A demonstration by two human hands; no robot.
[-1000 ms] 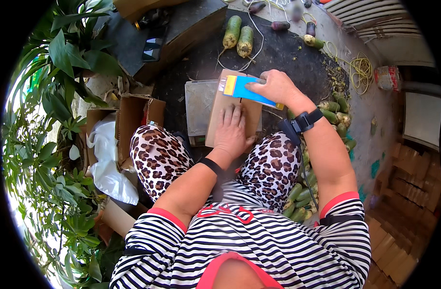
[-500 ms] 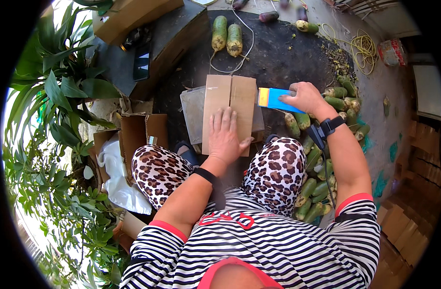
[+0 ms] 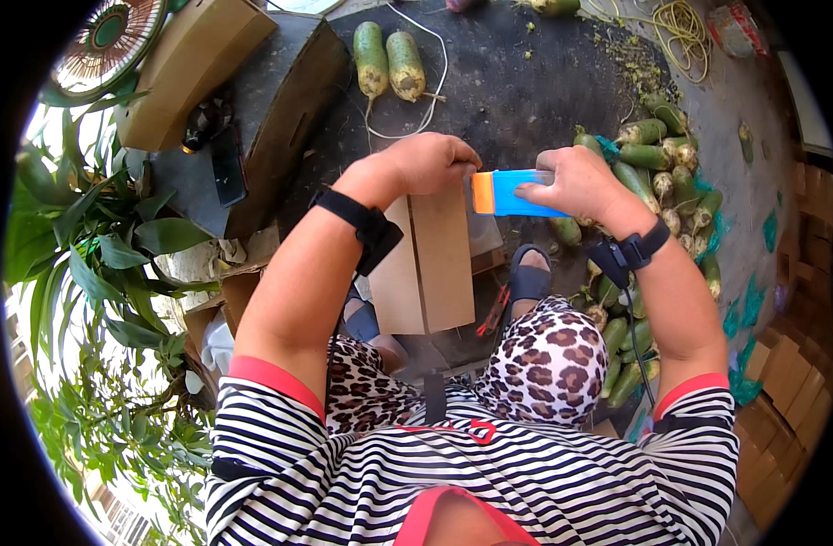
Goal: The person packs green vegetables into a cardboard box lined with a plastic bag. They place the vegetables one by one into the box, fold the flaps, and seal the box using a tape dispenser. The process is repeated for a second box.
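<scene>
A closed cardboard box (image 3: 448,273) stands between my knees, a dark seam running along its top. My right hand (image 3: 588,185) is wrapped round a blue tape dispenser (image 3: 523,193) with an orange end, held level just right of the box's far end. At that far end, my left hand (image 3: 432,164) is bent over with its fingers pinched together close to the dispenser's orange end. What is between those fingertips, if anything, is hidden.
Green radishes (image 3: 649,156) are heaped along my right side; two more radishes (image 3: 388,65) lie ahead. To the left stand a dark bench (image 3: 280,109) with a phone (image 3: 227,166) on it, and leafy plants (image 3: 89,337). Red-handled pliers (image 3: 495,309) lie near my right foot.
My left hand has gone from lying flat on the box to pinching at its far end. The dispenser stays in my right hand. The view has shifted, and the box appears nearer me.
</scene>
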